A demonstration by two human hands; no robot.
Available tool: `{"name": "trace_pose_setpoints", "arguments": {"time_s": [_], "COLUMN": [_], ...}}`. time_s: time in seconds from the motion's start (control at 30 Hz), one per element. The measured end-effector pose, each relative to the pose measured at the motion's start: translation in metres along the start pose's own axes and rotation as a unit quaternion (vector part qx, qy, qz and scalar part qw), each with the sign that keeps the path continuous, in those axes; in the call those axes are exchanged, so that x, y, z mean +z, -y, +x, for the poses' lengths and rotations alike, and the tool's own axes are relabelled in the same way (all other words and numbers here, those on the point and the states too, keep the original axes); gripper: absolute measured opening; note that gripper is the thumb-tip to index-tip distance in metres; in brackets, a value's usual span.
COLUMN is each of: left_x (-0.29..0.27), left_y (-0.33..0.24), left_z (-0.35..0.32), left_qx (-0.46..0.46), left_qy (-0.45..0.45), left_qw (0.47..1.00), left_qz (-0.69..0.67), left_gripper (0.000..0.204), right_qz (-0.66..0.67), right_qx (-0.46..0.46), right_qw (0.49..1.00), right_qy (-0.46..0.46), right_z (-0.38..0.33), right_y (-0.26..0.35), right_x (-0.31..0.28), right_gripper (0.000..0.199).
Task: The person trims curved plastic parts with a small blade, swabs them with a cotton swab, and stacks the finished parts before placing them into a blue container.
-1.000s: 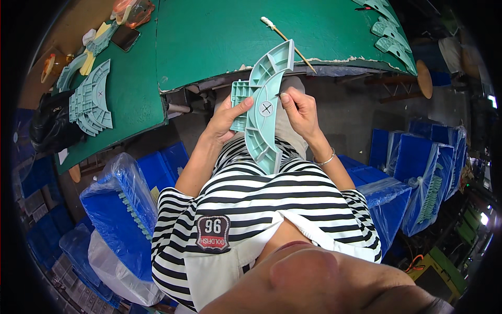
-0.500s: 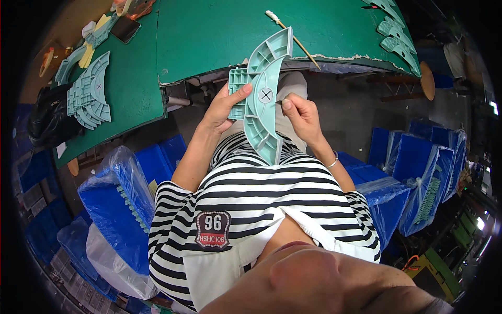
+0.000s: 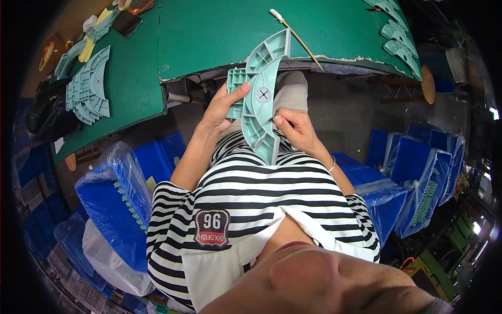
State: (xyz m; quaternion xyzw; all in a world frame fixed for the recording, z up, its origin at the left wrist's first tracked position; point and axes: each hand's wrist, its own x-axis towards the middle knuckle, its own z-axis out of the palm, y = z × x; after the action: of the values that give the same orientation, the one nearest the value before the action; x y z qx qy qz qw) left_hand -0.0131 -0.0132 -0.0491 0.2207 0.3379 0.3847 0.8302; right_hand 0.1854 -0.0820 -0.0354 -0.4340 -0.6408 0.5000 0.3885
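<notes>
Lying lengthwise between the left hand [image 3: 222, 107] and the right hand [image 3: 297, 128], a pale green part [image 3: 266, 110] is held up in front of the shirt [image 3: 272, 183], off the table [image 3: 209, 36]. Its long axis is pointed from the shirt outward to the table's near edge, with the far end leaned slightly to the right. Its gridded block [image 3: 238, 78] is clasped by the left hand, the thumb being laid over the upper face and the other fingers mostly hidden. The part's hollow edge is turned toward the right hand, whose fingers are curled closed just beside it, nearer to the close end than to the far one. Whether that edge is touched, or anything small is pinched there, cannot be told. Of the two hands, only the left is clearly set on the part. Beyond the far end, a stick [image 3: 297, 41] is laid on the table; well off to the left, a stack [image 3: 90, 89] of similar pieces is placed, with a phone [image 3: 126, 24] beyond it.
</notes>
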Motion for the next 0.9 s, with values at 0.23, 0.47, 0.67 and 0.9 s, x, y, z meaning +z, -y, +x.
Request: {"name": "trace_pose_setpoints", "arguments": {"time_s": [0.23,0.47,0.67,0.9], "left_x": [0.007,0.021,0.02,0.017], "left_y": [-0.016,-0.016,-0.015,-0.014], "left_z": [0.007,0.005,0.005,0.006], "left_qx": [0.042,0.16,0.171,0.191], "left_qy": [-0.027,-0.072,-0.063,-0.088], "left_qw": [0.998,0.978,0.973,0.973], "left_qz": [0.034,0.109,0.141,0.091], "left_gripper": [0.042,0.041,0.046,0.047], "right_qz": [0.36,0.045,0.051,0.243], "right_qx": [0.1,0.039,0.01,0.089], "right_qw": [0.926,0.983,0.99,0.929], "right_qy": [-0.055,-0.175,-0.134,-0.263], "right_z": [0.011,0.033,0.03,0.03], "right_y": [-0.002,0.004,-0.011,-0.019], "right_x": [-0.008,0.012,0.012,0.016], "right_gripper": [0.035,0.021,0.032,0.039]}}
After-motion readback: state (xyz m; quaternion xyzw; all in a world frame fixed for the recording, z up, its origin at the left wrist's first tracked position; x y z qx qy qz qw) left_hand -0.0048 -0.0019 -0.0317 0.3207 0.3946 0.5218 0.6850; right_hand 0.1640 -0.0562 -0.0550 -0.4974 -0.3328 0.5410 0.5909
